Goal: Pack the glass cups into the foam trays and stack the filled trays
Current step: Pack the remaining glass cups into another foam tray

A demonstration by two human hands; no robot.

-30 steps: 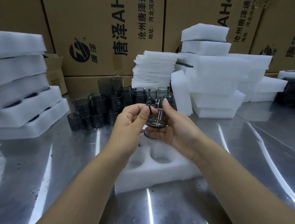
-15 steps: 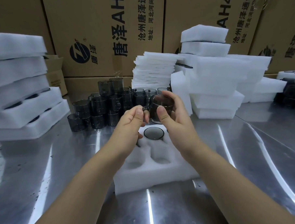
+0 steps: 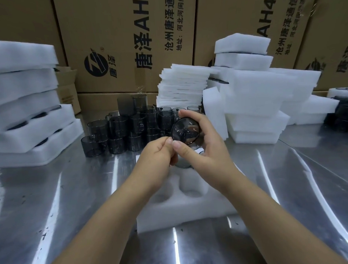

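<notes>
My right hand (image 3: 204,142) grips a smoky grey glass cup (image 3: 186,131), tilted so its round end faces me, above the far end of a white foam tray (image 3: 184,213). My left hand (image 3: 158,154) is beside it with thumb and fingertips pinched at the cup's lower left edge; what it pinches is too small to tell. Another grey cup (image 3: 182,164) sits in a far pocket of the tray, mostly hidden by my hands. Two near pockets are bare. A cluster of several grey cups (image 3: 127,132) stands behind on the metal table.
Filled foam trays (image 3: 27,126) are stacked at the left. A pile of thin foam sheets (image 3: 182,87) and blocks of foam trays (image 3: 263,100) stand at the back right. More dark cups (image 3: 346,114) sit at the far right edge. Cardboard boxes (image 3: 125,44) wall the back.
The cup in my right hand has turned from upright to tilted, its round end now facing me. My left hand stays pinched at its edge.
</notes>
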